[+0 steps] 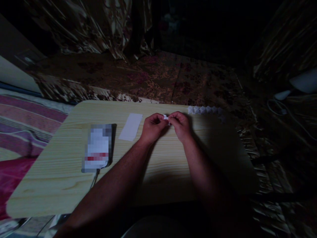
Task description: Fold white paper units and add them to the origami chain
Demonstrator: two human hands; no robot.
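Note:
Between my two hands, over the far half of the table, is a small folded piece of white paper (165,117). My left hand (154,127) pinches it from the left with thumb and finger. From the other side my right hand (181,125) pinches it too, and the fingertips of both hands nearly meet, hiding much of it. Left of my hands lies a flat stack of white paper strips (131,127). A row of several small folded white paper pieces (203,110) sits along the far right edge, with another piece (222,119) in shadow just nearer.
A phone (97,147) with a blurred screen lies on the left of the wooden table (123,185), its cable running toward me. Striped bedding (29,122) is at the left. Behind stands a surface with patterned cloth (158,76). A white lamp (304,81) is at right.

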